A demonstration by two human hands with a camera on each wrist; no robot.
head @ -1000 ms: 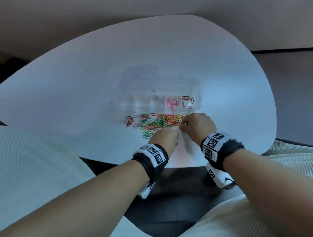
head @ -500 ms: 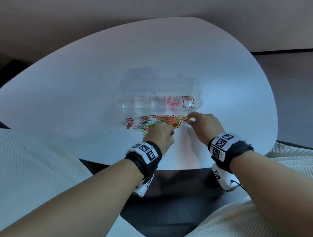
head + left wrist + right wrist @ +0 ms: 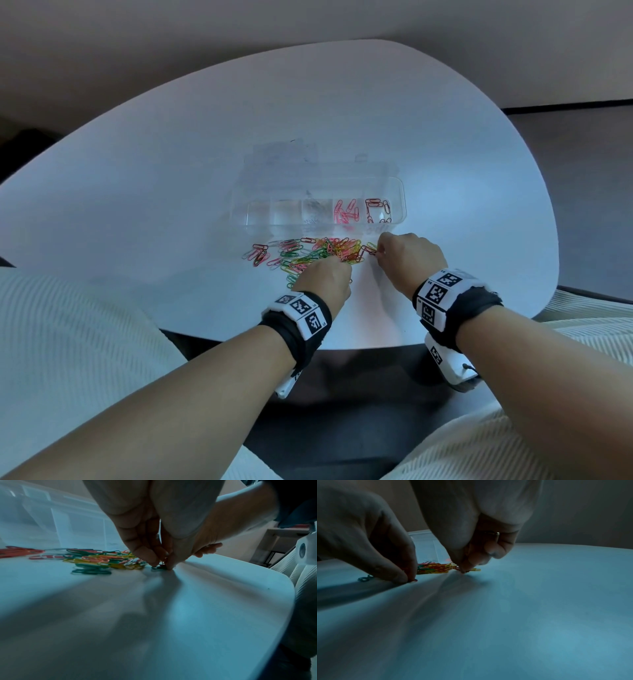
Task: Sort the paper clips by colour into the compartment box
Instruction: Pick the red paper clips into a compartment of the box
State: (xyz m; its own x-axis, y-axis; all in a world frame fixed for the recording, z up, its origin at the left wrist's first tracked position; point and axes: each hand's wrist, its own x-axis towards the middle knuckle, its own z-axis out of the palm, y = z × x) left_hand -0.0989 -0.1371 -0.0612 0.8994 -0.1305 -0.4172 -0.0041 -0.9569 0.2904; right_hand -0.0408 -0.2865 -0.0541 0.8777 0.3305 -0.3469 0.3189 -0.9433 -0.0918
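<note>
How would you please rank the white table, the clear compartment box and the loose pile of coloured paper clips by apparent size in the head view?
1. White round-edged table, by far largest.
2. Clear plastic compartment box.
3. Loose pile of coloured paper clips; about as wide as the box, so that ranking is unsure.

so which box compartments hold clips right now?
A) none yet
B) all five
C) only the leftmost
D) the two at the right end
D: in the head view the clear box holds pink clips in the fourth compartment from the left and dark red clips in the rightmost one; the three compartments to the left show no coloured clips, while the mixed pile lies on the table in front.
</note>
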